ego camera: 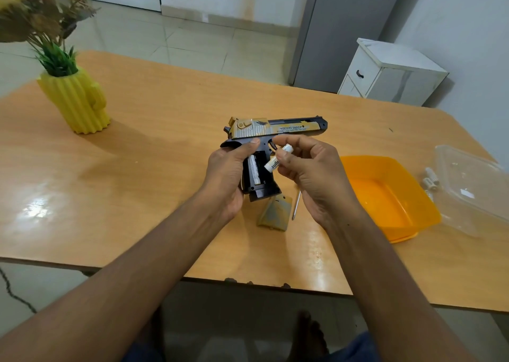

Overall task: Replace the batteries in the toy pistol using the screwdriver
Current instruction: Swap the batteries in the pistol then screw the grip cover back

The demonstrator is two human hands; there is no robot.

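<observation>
My left hand [224,173] grips the black and gold toy pistol [278,130] by its grip, barrel pointing right, above the table. The grip's battery bay is uncovered and one white battery [254,172] sits inside it. My right hand [311,168] pinches a second white battery [277,160] between thumb and fingers, just right of the bay. The gold grip cover [275,213] lies on the table below the pistol. Beside it lies the screwdriver [296,206], its handle hidden behind my right hand.
An orange tub [391,196] stands to the right on the wooden table [154,152], with a clear plastic lid [473,193] and a few white batteries [431,181] beyond it. A yellow vase with plants [75,100] stands far left. The table's near edge runs below my forearms.
</observation>
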